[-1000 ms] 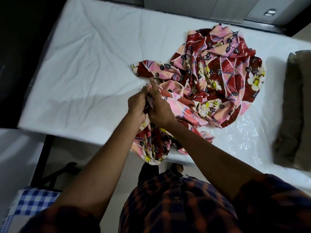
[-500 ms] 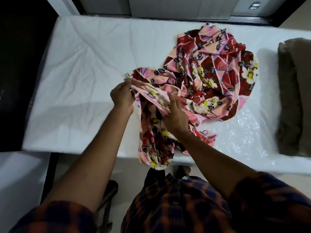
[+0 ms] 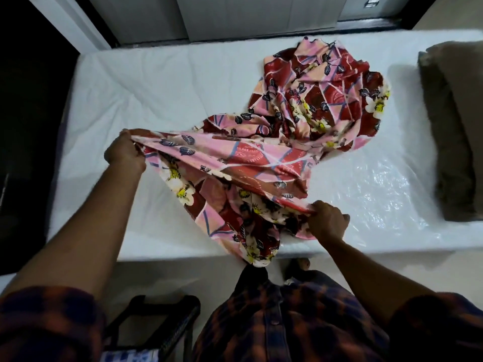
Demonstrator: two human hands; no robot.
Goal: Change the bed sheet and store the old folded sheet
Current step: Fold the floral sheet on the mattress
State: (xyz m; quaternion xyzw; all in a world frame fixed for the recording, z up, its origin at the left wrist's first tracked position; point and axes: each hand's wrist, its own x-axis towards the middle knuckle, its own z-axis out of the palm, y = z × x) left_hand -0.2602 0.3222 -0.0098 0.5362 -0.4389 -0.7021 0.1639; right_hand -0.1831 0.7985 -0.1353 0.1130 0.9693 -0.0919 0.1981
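Hands [image 3: 125,151] [image 3: 328,223] grip crumpled floral sheet [image 3: 251,158].

Grey panels [image 3: 235,17] line the far wall, and a black metal frame [image 3: 167,301] stands on the pale floor [image 3: 183,278].

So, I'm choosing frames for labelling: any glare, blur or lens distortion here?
Head view: glare off the plastic wrap on the mattress; wide-angle lens bows its edges; floral sheet, left hand and right hand only slightly soft; far left near black.

A bedroom: a bare white mattress [image 3: 156,100] with brown pillows [image 3: 454,131].
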